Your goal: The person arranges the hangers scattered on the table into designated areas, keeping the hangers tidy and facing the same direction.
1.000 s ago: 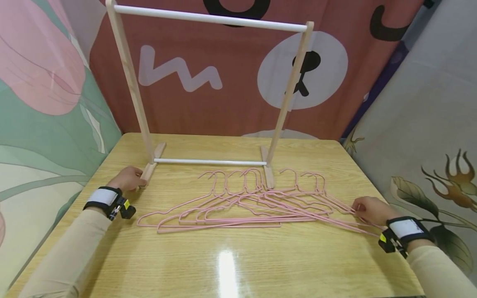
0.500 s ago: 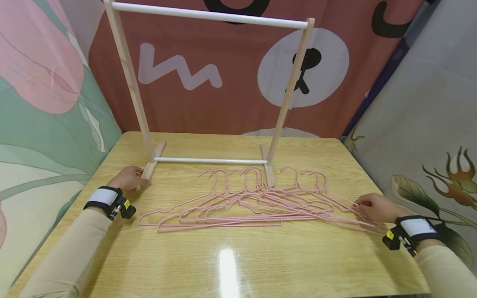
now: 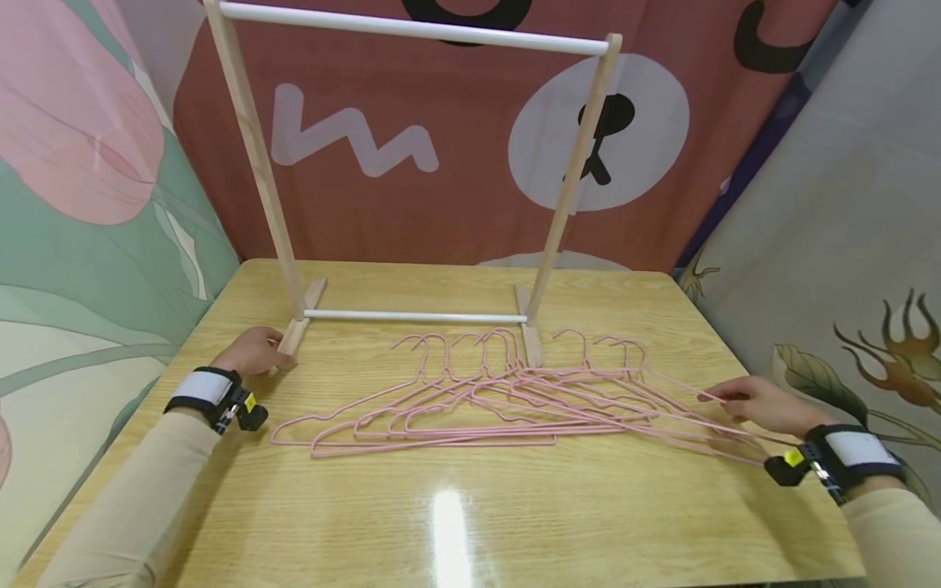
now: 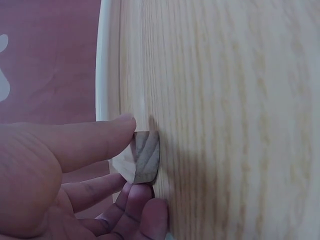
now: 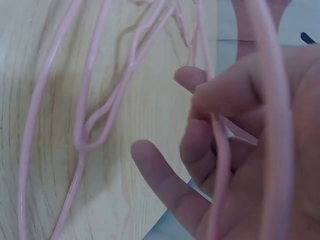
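Observation:
A wooden clothes rack (image 3: 253,139) with white crossbars stands at the back of the table. My left hand (image 3: 253,351) grips the front end of its left foot (image 3: 294,336); in the left wrist view the thumb lies on one side of the wooden foot (image 4: 147,155) and the fingers on the other. Several pink wire hangers (image 3: 441,433) lie in an overlapping heap before the rack, hooks toward it. My right hand (image 3: 764,404) pinches the right end of one pink hanger (image 5: 220,150) between thumb and fingers, raising that end above the others.
The wooden table (image 3: 331,523) ends at a front edge near the right sleeve. A printed curtain (image 3: 441,220) hangs behind the rack, with patterned cloths (image 3: 81,269) on both sides. The rack's right foot (image 3: 531,343) lies close to the hanger hooks.
My right hand has shifted right and slightly up, drawing the end of a hanger away from the heap. The left hand has stayed on the rack's foot.

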The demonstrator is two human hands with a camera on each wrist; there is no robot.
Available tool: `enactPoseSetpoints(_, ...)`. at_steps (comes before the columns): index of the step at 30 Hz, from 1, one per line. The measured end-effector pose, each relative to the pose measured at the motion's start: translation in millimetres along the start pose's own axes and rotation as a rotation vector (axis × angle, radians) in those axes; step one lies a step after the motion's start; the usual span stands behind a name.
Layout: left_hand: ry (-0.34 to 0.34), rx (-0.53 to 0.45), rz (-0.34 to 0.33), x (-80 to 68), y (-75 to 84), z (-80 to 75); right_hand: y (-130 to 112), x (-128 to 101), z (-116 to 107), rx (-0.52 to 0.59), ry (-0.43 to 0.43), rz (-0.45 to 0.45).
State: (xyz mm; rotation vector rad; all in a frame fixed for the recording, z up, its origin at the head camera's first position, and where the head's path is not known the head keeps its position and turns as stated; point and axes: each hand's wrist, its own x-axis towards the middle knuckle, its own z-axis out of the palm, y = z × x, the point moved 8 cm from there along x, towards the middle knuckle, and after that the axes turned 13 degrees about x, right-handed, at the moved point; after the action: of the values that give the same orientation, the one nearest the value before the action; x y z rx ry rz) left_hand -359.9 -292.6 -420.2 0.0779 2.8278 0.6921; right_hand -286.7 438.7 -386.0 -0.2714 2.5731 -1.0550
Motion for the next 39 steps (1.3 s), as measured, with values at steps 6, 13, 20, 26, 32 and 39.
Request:
enactPoseSetpoints(6,-0.007,0.013,-0.004,-1.0,-0.1,-0.5,3,-4,-1,0.023,-0.061,0.008)
enactPoseSetpoints(13,-0.006,0.012,0.006,-1.7,0.5,0.1,6,-5,-2,0.054,-0.081,0.037)
enactPoseSetpoints(20,-0.009,0.02,-0.001,-1.3,-0.5,-1.2,3,-7,-1,0.171,-0.082,0.068)
enactPoseSetpoints(26,-0.005,0.02,0.002,-1.1,-0.4,-0.6,3,-13,2,0.325,-0.196,0.091)
enactPoseSetpoints(32,-0.014,0.033,-0.005,-1.6,-0.2,-1.0,-5,-20,6,0.456,-0.348,0.072)
enactPoseSetpoints(39,-0.011,0.034,-0.001,-2.5,0.5,-1.6,-13,-28,4,0.532,-0.42,0.092)
